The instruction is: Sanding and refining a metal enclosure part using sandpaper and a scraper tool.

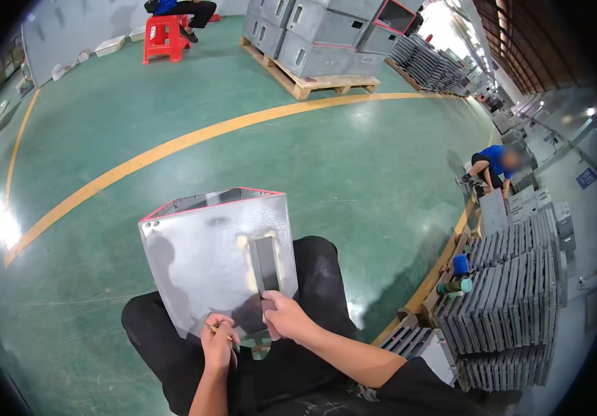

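Observation:
A grey metal box (205, 260), its open end edged in red, rests tilted across my lap. Its near face has an upright rectangular slot (265, 263) with cream-coloured patches along both sides. My right hand (286, 316) is closed at the lower end of this slot, gripping the box there; some of its fingers are hidden. At the box's lower edge, my left hand (219, 340) is closed in a pinch. Something thin and yellowish shows between its fingers, too small to name for certain.
Grey metal boxes (326, 31) are stacked on a wooden pallet (305, 84) ahead. Stacked grey panels (499, 305) stand at right, with a green bottle (456, 286) and a blue container (462, 264). A person (496, 166) crouches beyond; another sits on a red stool (164, 38).

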Action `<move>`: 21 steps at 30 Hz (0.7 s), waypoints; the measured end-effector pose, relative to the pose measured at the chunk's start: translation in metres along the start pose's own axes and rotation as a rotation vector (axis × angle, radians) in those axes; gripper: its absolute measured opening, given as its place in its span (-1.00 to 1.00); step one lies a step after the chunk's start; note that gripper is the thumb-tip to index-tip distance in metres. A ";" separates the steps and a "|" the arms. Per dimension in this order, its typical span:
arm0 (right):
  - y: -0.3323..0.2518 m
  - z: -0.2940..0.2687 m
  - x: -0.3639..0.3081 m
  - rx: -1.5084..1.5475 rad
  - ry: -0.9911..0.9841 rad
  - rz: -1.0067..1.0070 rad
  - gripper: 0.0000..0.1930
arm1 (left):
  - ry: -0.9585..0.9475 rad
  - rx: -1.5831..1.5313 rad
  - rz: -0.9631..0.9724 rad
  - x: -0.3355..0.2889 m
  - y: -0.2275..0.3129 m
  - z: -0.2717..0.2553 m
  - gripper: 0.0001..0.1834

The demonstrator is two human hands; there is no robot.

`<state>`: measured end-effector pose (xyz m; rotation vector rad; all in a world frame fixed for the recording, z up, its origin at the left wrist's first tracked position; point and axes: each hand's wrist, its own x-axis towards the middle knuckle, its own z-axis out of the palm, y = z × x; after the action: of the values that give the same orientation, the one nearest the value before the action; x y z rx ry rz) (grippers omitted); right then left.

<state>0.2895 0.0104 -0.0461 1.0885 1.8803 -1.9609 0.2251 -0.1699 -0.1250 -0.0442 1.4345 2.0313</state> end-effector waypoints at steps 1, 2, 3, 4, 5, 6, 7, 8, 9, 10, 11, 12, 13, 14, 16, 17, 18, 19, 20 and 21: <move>-0.001 -0.002 0.001 -0.001 -0.002 0.001 -0.44 | 0.015 -0.022 0.007 -0.001 0.001 0.001 -0.92; -0.003 0.001 0.003 0.005 -0.013 -0.001 -0.44 | 0.018 -0.032 0.008 0.000 0.005 0.001 -0.93; -0.004 0.003 0.005 0.010 -0.024 -0.003 -0.44 | 0.025 -0.028 0.011 0.000 0.004 0.001 -0.93; -0.001 0.004 0.005 0.012 -0.033 -0.005 -0.44 | 0.000 -0.035 -0.004 0.000 0.001 0.001 -0.92; 0.003 0.001 0.003 -0.014 -0.022 -0.015 -0.46 | -0.027 -0.045 -0.019 0.002 -0.001 0.001 -0.91; 0.007 -0.001 0.000 -0.039 -0.010 -0.025 -0.48 | -0.036 -0.009 -0.023 0.002 -0.002 -0.001 -0.91; 0.008 -0.002 0.000 -0.065 0.001 -0.035 -0.50 | -0.031 -0.009 -0.019 0.003 -0.002 -0.004 -0.91; 0.008 0.000 0.001 0.092 -0.031 -0.003 -0.50 | -0.026 -0.021 0.003 0.002 -0.003 -0.004 -0.91; 0.006 -0.002 0.003 0.092 -0.034 -0.001 -0.50 | -0.021 -0.032 0.024 0.000 -0.003 -0.003 -0.91; 0.002 -0.005 0.008 0.074 -0.056 -0.013 -0.50 | 0.004 0.006 0.007 -0.001 -0.002 -0.002 -0.91; -0.001 -0.001 0.014 0.061 -0.085 -0.029 -0.50 | 0.013 0.013 0.012 0.000 -0.002 -0.003 -0.91; 0.002 0.000 0.014 0.009 -0.075 -0.006 -0.50 | 0.004 0.001 0.006 0.001 -0.004 -0.002 -0.91; 0.009 0.002 0.012 0.012 -0.086 -0.009 -0.50 | -0.005 -0.011 0.000 0.002 -0.005 -0.002 -0.90; 0.013 0.002 0.006 -0.049 -0.005 -0.069 -0.50 | -0.054 0.002 -0.013 0.002 -0.004 -0.002 -0.90; 0.013 -0.002 0.003 -0.070 0.023 -0.058 -0.50 | -0.030 -0.001 -0.007 0.003 -0.006 -0.007 -0.91; 0.006 -0.002 0.002 -0.073 0.021 -0.055 -0.50 | -0.015 -0.010 -0.010 0.001 -0.008 -0.006 -0.92; -0.001 -0.001 0.003 -0.050 -0.005 -0.016 -0.49 | -0.006 -0.040 -0.015 0.000 -0.008 -0.006 -0.92; -0.005 -0.001 0.004 -0.027 -0.032 0.023 -0.48 | -0.002 -0.043 -0.016 0.001 -0.008 -0.004 -0.92; -0.008 -0.001 0.005 -0.026 -0.036 0.023 -0.48 | -0.007 -0.033 0.006 0.003 -0.007 -0.004 -0.92; -0.009 -0.001 0.006 -0.021 -0.029 0.021 -0.48 | -0.012 -0.023 0.028 0.004 -0.005 -0.003 -0.92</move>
<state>0.2801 0.0142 -0.0424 1.0640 1.8631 -1.9310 0.2234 -0.1690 -0.1318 -0.0216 1.4117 2.0674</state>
